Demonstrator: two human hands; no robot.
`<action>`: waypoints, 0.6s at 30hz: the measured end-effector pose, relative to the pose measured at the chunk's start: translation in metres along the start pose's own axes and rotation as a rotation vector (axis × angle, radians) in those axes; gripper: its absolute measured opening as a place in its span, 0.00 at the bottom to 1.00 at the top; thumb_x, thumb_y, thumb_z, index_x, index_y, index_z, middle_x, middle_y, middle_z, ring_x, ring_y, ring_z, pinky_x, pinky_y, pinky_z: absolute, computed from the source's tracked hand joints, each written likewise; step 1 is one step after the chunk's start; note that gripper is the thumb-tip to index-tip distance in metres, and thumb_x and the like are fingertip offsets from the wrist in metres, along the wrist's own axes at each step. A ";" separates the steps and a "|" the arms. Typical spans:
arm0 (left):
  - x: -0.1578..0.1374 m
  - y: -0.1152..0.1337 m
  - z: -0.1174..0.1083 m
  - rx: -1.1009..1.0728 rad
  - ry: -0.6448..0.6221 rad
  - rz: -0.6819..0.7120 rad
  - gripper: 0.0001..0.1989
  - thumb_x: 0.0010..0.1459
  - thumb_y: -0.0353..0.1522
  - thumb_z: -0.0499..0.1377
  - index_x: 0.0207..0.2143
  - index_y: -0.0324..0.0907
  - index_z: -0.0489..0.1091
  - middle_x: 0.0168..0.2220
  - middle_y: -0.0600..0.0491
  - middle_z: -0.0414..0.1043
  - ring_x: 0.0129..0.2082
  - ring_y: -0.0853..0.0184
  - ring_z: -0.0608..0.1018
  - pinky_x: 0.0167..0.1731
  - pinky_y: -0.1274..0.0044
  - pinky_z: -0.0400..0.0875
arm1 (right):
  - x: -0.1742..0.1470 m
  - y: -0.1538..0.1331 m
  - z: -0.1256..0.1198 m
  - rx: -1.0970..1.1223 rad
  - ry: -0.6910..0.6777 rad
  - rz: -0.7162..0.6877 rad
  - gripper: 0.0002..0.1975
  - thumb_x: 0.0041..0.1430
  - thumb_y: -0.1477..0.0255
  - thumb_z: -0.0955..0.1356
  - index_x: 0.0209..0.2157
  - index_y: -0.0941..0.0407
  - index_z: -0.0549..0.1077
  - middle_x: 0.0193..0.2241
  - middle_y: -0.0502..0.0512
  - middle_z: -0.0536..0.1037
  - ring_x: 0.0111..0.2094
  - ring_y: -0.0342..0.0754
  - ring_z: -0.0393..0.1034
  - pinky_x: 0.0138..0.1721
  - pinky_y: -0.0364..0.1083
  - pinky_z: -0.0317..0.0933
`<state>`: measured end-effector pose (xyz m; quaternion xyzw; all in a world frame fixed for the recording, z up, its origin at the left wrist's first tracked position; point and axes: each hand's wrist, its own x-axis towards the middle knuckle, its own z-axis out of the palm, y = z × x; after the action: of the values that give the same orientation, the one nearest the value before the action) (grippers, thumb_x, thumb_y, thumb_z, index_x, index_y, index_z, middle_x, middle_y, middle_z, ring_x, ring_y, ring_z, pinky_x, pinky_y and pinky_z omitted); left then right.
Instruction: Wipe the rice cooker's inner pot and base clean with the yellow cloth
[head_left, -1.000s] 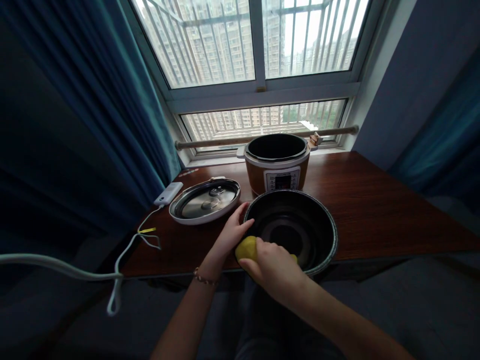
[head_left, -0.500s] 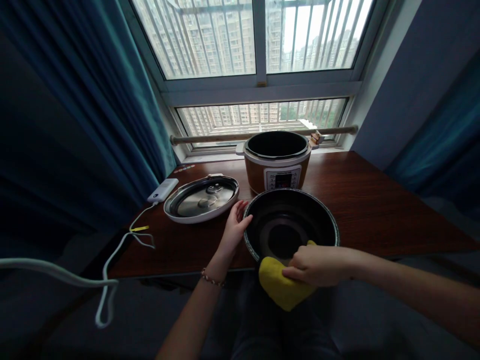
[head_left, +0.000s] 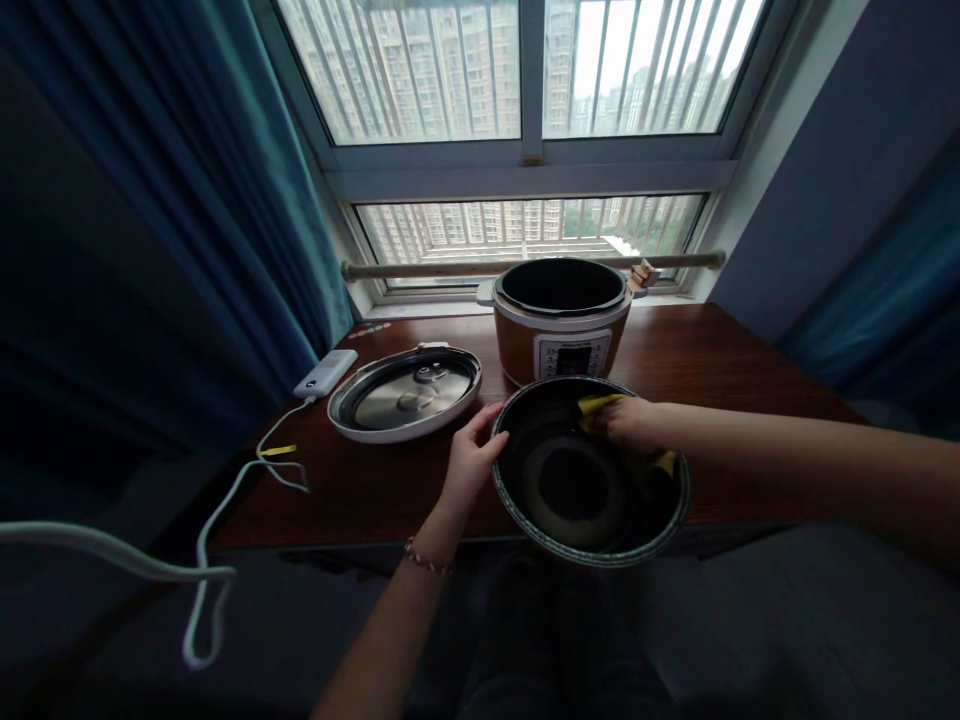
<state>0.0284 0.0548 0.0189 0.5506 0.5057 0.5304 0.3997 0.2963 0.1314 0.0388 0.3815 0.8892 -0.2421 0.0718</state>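
Observation:
A dark round inner pot (head_left: 574,485) tilts toward me at the table's front edge, its rim jutting past the edge. My left hand (head_left: 474,455) grips its left rim, thumb over the inside and fingers outside. Inside the pot, my right hand (head_left: 628,420) presses a yellow cloth (head_left: 598,404) against the upper right wall. Part of the cloth is hidden under that hand. Just behind the pot stands a brown and white electric cooker (head_left: 562,325) with its top uncovered. Its round lid (head_left: 405,395) lies with the metal inner side up, left of my left hand.
A white power bank (head_left: 326,373) with a white cable (head_left: 225,520) sits at the table's left edge; the cable hangs over the front. Behind the brown table (head_left: 727,400) are a barred window and a rail (head_left: 427,271). Blue curtains (head_left: 247,200) flank it.
My right hand has moved the yellow cloth from the pot's near rim up to its inner right wall. The left hand keeps its hold on the rim; the view has shifted slightly.

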 end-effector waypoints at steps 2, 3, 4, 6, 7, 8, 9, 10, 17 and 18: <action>0.001 0.000 0.000 0.022 0.007 0.008 0.21 0.47 0.30 0.60 0.47 0.38 0.71 0.51 0.47 0.70 0.55 0.57 0.67 0.57 0.65 0.56 | 0.017 -0.004 -0.005 0.012 0.083 -0.093 0.10 0.37 0.85 0.65 0.18 0.55 0.70 0.33 0.53 0.78 0.45 0.46 0.68 0.54 0.46 0.53; 0.001 0.000 0.000 0.026 0.008 0.011 0.21 0.46 0.29 0.60 0.47 0.39 0.71 0.51 0.47 0.70 0.55 0.57 0.67 0.58 0.65 0.56 | 0.025 -0.007 -0.008 0.019 0.113 -0.139 0.10 0.39 0.84 0.64 0.21 0.55 0.72 0.37 0.53 0.78 0.47 0.45 0.67 0.55 0.46 0.52; 0.001 0.000 0.000 0.028 0.012 0.012 0.21 0.46 0.29 0.59 0.46 0.39 0.71 0.51 0.48 0.70 0.55 0.58 0.67 0.58 0.65 0.55 | 0.033 -0.012 -0.010 0.021 0.129 -0.195 0.11 0.42 0.84 0.64 0.24 0.55 0.73 0.39 0.52 0.78 0.48 0.44 0.66 0.56 0.46 0.51; 0.000 0.001 0.000 0.029 0.018 0.014 0.21 0.47 0.29 0.59 0.46 0.39 0.71 0.50 0.48 0.71 0.56 0.58 0.67 0.58 0.66 0.55 | 0.047 -0.022 -0.016 -0.003 0.103 -0.352 0.12 0.46 0.83 0.63 0.28 0.55 0.73 0.41 0.50 0.77 0.49 0.42 0.66 0.56 0.45 0.50; 0.000 0.001 0.000 0.030 0.020 0.017 0.21 0.46 0.28 0.58 0.46 0.39 0.71 0.50 0.49 0.71 0.56 0.58 0.67 0.58 0.66 0.55 | 0.053 -0.026 -0.019 -0.025 0.069 -0.433 0.12 0.47 0.83 0.62 0.29 0.55 0.73 0.41 0.50 0.77 0.49 0.42 0.65 0.56 0.45 0.50; -0.001 0.002 0.001 0.034 0.025 0.022 0.21 0.46 0.28 0.58 0.45 0.39 0.72 0.50 0.48 0.71 0.56 0.58 0.67 0.58 0.66 0.55 | 0.058 -0.029 -0.022 -0.044 0.032 -0.495 0.12 0.48 0.83 0.62 0.29 0.55 0.73 0.41 0.49 0.77 0.49 0.41 0.65 0.56 0.44 0.50; -0.001 0.002 0.001 0.042 0.031 0.028 0.20 0.46 0.28 0.58 0.45 0.39 0.72 0.50 0.48 0.72 0.56 0.58 0.67 0.58 0.66 0.55 | 0.061 -0.031 -0.025 -0.055 0.003 -0.533 0.12 0.48 0.83 0.62 0.29 0.55 0.73 0.40 0.49 0.77 0.49 0.40 0.65 0.55 0.44 0.50; -0.001 0.002 0.001 0.050 0.038 0.034 0.20 0.46 0.28 0.58 0.45 0.39 0.72 0.49 0.48 0.72 0.56 0.58 0.67 0.58 0.66 0.54 | 0.064 -0.032 -0.027 -0.057 -0.012 -0.545 0.11 0.49 0.83 0.62 0.28 0.55 0.73 0.39 0.49 0.77 0.48 0.40 0.66 0.55 0.43 0.50; -0.001 -0.001 0.003 0.059 0.062 0.028 0.20 0.46 0.28 0.58 0.45 0.38 0.72 0.50 0.47 0.71 0.56 0.58 0.67 0.58 0.65 0.55 | 0.040 -0.008 -0.011 0.063 0.273 -0.270 0.06 0.45 0.80 0.65 0.22 0.55 0.72 0.30 0.50 0.78 0.40 0.43 0.70 0.49 0.43 0.57; -0.001 -0.002 0.003 0.053 0.061 0.028 0.20 0.46 0.28 0.58 0.45 0.38 0.72 0.50 0.48 0.71 0.56 0.58 0.67 0.58 0.65 0.55 | 0.033 -0.005 -0.004 0.095 0.385 -0.184 0.06 0.45 0.79 0.65 0.21 0.55 0.71 0.28 0.49 0.78 0.38 0.43 0.70 0.47 0.43 0.59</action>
<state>0.0309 0.0546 0.0164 0.5516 0.5239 0.5390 0.3616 0.2697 0.1512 0.0337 0.3411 0.9051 -0.2120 -0.1396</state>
